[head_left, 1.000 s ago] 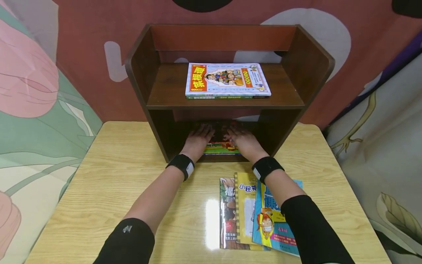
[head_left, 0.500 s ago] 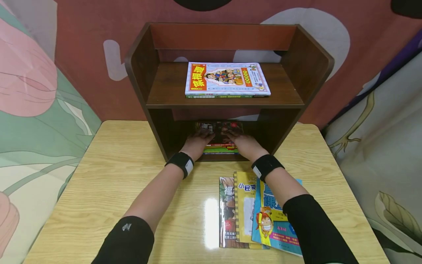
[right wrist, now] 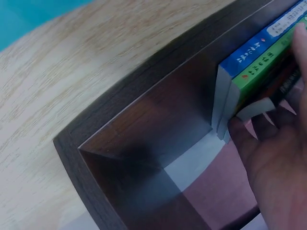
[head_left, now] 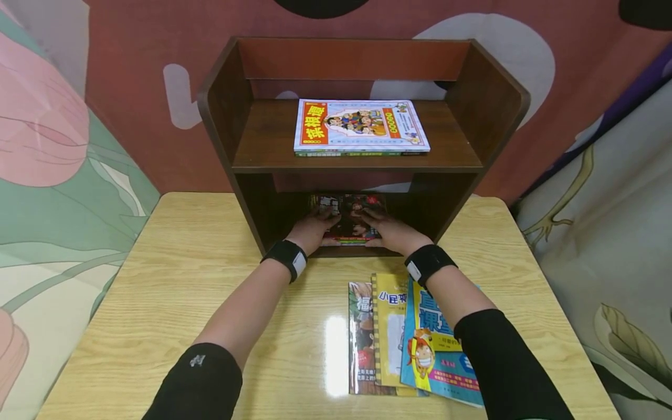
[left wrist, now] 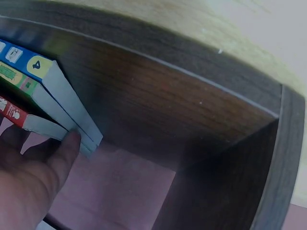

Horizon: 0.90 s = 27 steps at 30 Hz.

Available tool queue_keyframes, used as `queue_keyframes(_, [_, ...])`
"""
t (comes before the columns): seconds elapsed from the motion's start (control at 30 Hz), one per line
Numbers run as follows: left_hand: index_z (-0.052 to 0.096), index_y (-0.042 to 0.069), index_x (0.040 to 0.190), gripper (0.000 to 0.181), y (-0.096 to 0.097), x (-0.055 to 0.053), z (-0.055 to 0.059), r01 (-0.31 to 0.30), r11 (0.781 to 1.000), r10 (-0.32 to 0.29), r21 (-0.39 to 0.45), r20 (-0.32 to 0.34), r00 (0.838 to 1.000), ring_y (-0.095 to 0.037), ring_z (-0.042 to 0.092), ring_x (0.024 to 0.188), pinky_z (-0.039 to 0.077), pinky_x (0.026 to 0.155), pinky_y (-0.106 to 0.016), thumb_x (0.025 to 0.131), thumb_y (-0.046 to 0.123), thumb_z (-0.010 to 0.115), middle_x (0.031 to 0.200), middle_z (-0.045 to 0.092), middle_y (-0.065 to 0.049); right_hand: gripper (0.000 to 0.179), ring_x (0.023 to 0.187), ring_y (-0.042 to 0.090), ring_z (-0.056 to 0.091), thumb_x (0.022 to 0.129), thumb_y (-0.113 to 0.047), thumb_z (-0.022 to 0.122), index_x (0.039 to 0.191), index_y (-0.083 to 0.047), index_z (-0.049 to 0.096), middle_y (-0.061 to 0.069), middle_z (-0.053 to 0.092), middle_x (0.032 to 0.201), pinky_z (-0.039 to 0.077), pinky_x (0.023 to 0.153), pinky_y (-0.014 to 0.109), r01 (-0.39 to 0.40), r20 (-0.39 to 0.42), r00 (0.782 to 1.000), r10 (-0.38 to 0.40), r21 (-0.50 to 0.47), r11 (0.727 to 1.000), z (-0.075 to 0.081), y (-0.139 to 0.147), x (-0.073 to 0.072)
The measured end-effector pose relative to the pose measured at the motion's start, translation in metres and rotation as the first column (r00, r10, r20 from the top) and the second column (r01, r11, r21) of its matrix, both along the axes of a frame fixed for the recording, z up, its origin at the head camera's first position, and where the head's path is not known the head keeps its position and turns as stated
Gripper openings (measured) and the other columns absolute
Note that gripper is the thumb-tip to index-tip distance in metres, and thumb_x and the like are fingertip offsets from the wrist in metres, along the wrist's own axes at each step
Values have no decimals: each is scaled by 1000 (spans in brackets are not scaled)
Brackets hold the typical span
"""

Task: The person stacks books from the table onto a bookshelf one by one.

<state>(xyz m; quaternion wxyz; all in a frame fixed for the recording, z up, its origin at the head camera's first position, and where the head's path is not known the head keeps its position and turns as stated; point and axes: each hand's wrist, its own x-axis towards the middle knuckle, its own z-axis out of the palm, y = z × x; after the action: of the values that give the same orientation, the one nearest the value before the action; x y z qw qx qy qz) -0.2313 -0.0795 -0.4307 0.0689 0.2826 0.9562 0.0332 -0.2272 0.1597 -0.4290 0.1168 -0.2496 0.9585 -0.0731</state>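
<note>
A small stack of books lies on the lower shelf of a dark wooden bookcase (head_left: 241, 154). Its top book (head_left: 343, 223) has a dark cover and a red edge. Beneath it, the left wrist view shows a green-spined book (left wrist: 24, 80) and a blue-spined book (left wrist: 36, 63). My left hand (head_left: 310, 230) rests on the stack's left end, fingers over the cover, one finger along the page edges. At the right end my right hand (head_left: 396, 232) lies likewise, its thumb by the front spines. Part of the cover is hidden under both hands.
Another stack with a white-and-red comic book (head_left: 362, 125) on top lies on the upper shelf. On the table (head_left: 210, 280), a brown-covered book (head_left: 361, 350), a yellow book (head_left: 387, 326) and a blue book (head_left: 446, 373) overlap below my right forearm.
Both hands have drawn slightly back toward the stack's front, exposing more of the dark cover. My thumbs now lie at the front spines, and the top book has come forward over the green one.
</note>
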Motion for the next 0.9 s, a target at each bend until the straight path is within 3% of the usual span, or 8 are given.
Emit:
queue_keyframes(0.17, [27, 25, 149, 74, 0, 0, -7, 2, 999, -2, 37, 10, 1000, -35, 5, 146, 23, 116, -47, 88, 58, 52, 159, 14, -6, 81, 144, 43, -1, 85, -42, 67, 150, -22, 26, 19, 4, 158, 18, 114, 58, 75, 47, 996, -74, -20, 997, 3, -1, 1])
queue_keyframes(0.3, [24, 26, 150, 74, 0, 1, -9, -18, 998, 14, 57, 60, 998, -33, -2, 146, 24, 115, -46, 89, 57, 52, 160, 9, -4, 82, 144, 41, 1, 84, -38, 70, 151, -24, 24, 18, -2, 159, 25, 112, 56, 128, 146, 982, -116, -73, 989, 6, 0, 1])
queue_keyframes(0.5, [24, 26, 150, 74, 2, 1, -7, -19, 999, 18, 34, 53, 998, -35, 0, 146, 28, 113, -46, 89, 55, 52, 159, 10, -6, 79, 145, 40, 2, 86, -36, 68, 151, -25, 23, 16, -6, 159, 26, 112, 55, 173, 212, 966, -150, -97, 980, 7, 1, -2])
queue_keyframes(0.9, [27, 24, 150, 71, -2, 1, -11, 9, 1000, -9, 27, -27, 1000, -38, 9, 145, 40, 105, -45, 90, 55, 50, 158, 16, -8, 80, 145, 38, 1, 86, -32, 69, 151, -21, 24, 16, -4, 159, 23, 113, 54, 168, 210, 967, -147, -85, 982, 7, -1, -3])
